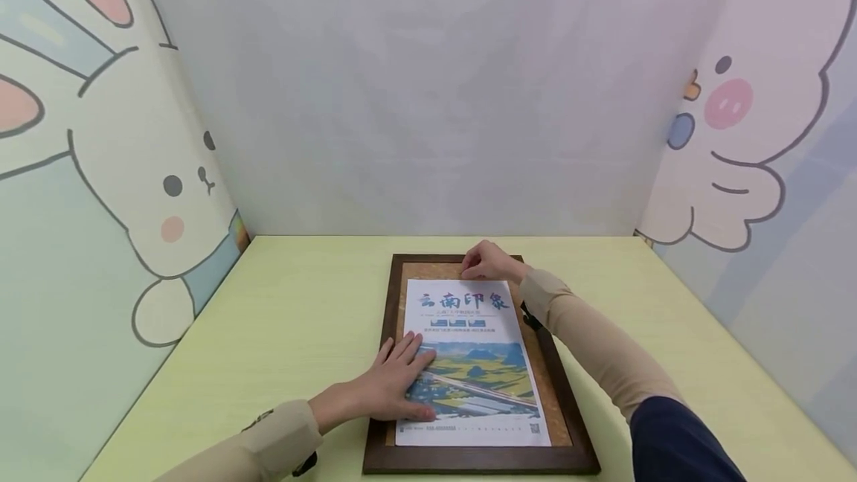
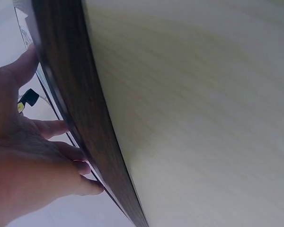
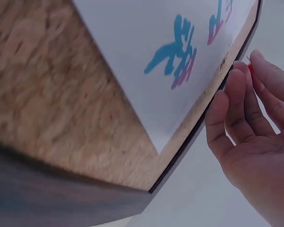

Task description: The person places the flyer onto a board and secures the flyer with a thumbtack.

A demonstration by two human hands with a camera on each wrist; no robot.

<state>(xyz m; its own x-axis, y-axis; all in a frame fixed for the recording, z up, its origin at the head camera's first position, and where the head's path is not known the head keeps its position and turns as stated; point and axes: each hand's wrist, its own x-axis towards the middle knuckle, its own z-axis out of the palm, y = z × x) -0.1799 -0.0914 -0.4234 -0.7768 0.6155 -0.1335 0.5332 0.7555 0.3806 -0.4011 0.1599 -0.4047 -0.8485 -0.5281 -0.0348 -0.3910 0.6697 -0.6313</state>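
Right hand (image 1: 494,262) pinches pin (image 3: 250,68) beyond far short edge of poster (image 1: 478,363); left hand (image 1: 393,383), fingers spread, rests on its left.

The head camera looks forward and down at the framed cork board (image 1: 428,271), from above its near side, far enough to show it whole. The left wrist camera sits very near, low outside the board's left edge, and seems to face along it, though this view is dim. The right wrist camera looks closely across the board's far right corner. With the head view, it shares the poster (image 1: 475,374)'s upper part; the left wrist view shares the left hand (image 2: 28,151).
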